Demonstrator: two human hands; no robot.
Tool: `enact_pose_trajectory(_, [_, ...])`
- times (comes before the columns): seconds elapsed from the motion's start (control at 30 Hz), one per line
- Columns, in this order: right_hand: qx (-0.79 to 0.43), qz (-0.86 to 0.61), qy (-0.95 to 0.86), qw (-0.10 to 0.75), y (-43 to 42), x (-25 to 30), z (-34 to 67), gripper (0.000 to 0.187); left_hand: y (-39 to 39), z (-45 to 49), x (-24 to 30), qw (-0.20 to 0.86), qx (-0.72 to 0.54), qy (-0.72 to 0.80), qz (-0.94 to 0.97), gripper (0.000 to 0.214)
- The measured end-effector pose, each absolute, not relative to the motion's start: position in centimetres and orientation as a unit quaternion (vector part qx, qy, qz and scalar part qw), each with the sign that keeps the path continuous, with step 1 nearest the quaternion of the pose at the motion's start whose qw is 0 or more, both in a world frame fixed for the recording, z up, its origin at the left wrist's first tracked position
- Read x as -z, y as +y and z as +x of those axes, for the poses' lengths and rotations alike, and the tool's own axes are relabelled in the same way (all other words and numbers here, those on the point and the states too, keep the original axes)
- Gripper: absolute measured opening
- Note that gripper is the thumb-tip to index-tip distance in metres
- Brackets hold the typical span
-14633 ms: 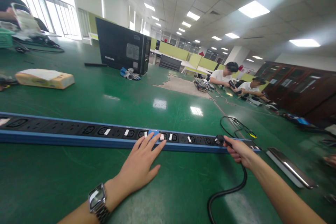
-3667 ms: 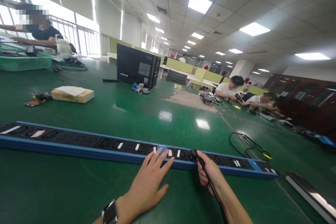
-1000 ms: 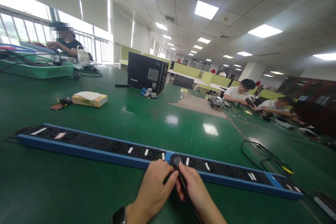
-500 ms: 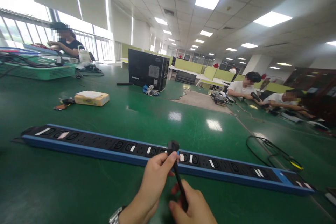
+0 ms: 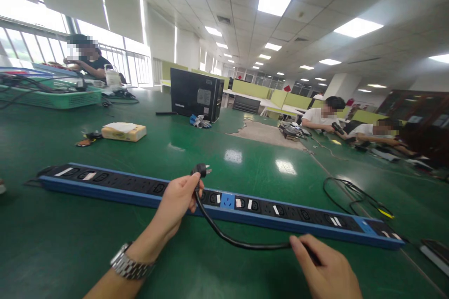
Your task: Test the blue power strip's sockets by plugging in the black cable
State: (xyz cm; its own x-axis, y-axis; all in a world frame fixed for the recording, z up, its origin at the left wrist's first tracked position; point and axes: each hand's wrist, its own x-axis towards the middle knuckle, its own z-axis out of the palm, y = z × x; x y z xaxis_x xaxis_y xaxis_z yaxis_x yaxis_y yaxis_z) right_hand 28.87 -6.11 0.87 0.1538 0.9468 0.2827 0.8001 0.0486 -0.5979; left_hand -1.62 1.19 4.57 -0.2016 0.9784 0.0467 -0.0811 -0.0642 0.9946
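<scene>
Grips a black plug [image 5: 199, 169] in the left hand [image 5: 178, 195], thumb and fingers closed around its neck, with the metal prongs [image 5: 208, 169] bare and pointing to three o'clock from the plug, hub of the clock throughout. Holds it above a long blue power strip [image 5: 280, 227], out of the sockets. Trails a black cord [image 5: 245, 245] from the plug, down toward six o'clock and round in a curve to four. Pinches that cord between thumb and fingers of the right hand [image 5: 326, 266], on the near side of the strip. Has the strip lying slantwise across the green desk [image 5: 175, 266], from nine o'clock to between three and four, with white labels along its top and a blue socket [image 5: 228, 202] showing between four and five. Wears a watch [image 5: 131, 264] on the left wrist, toward half past seven. Has a looped black cable [image 5: 347, 188] at three o'clock beyond the strip, a yellow tissue pack [image 5: 124, 134] near ten, and blue-and-grey gloves [image 5: 200, 122] at twelve, just beside a black computer case [image 5: 189, 91]. Includes farther off a green basket [image 5: 70, 100] and a person in dark clothing [image 5: 100, 61] near ten, then a heap of parts [image 5: 292, 131] and a person in white [image 5: 313, 116] between two and three.
</scene>
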Motion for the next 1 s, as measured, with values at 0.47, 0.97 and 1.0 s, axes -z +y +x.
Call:
enact_pose_trajectory(0.47, [0.138, -0.285, -0.92, 0.23, -1.2, 5.3, 16.4, 0.048, 1.8, -8.7, -2.8, 0.135, -0.188, 0.728, 0.645, 0.055])
enact_pose_trajectory(0.97, [0.124, -0.301, -0.863, 0.388, -0.6, 9.3, 14.8, 0.072, 3.0, -6.8, -4.8, 0.036, -0.05, 0.757, 0.65, 0.054])
enact_pose_trajectory(1.0, [0.134, -0.297, -0.863, 0.387, -0.4, 9.5, 14.7, 0.072, 3.0, -6.6, -5.0, 0.027, -0.046, 0.754, 0.654, 0.054])
